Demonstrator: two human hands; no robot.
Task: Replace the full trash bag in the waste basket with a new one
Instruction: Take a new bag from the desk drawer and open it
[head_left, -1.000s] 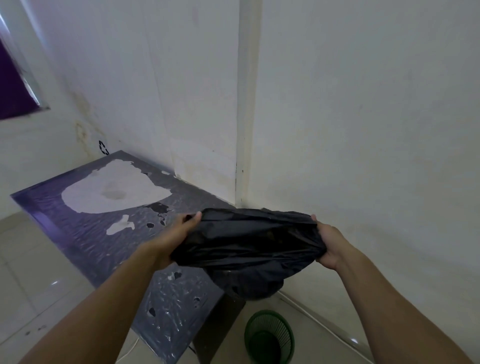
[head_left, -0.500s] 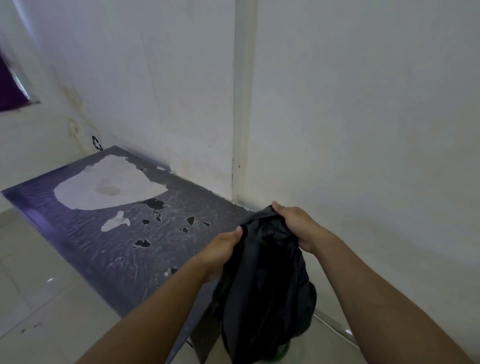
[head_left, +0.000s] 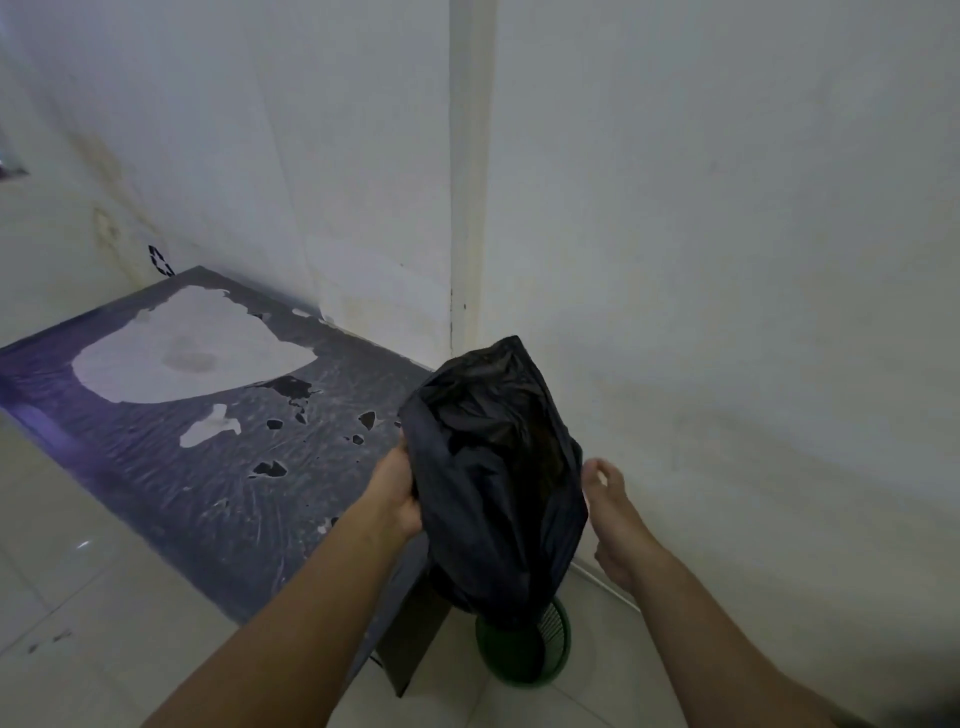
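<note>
A black trash bag (head_left: 498, 478) hangs upright and puffed with air in front of me, its bottom reaching the green mesh waste basket (head_left: 550, 649) on the floor by the wall. My left hand (head_left: 400, 493) grips the bag's left side. My right hand (head_left: 613, 514) is just right of the bag, fingers apart, holding nothing. Most of the basket is hidden behind the bag.
A worn dark table (head_left: 197, 431) with peeled white patches stands at left against the wall, its end panel (head_left: 410, 644) beside the basket. White walls meet in a corner (head_left: 467, 208) behind the bag. Pale floor tiles (head_left: 78, 597) lie below.
The bag went from stretched wide between both hands to bunched, then upright. My right hand has let go and moved to the right; my left hand still holds it.
</note>
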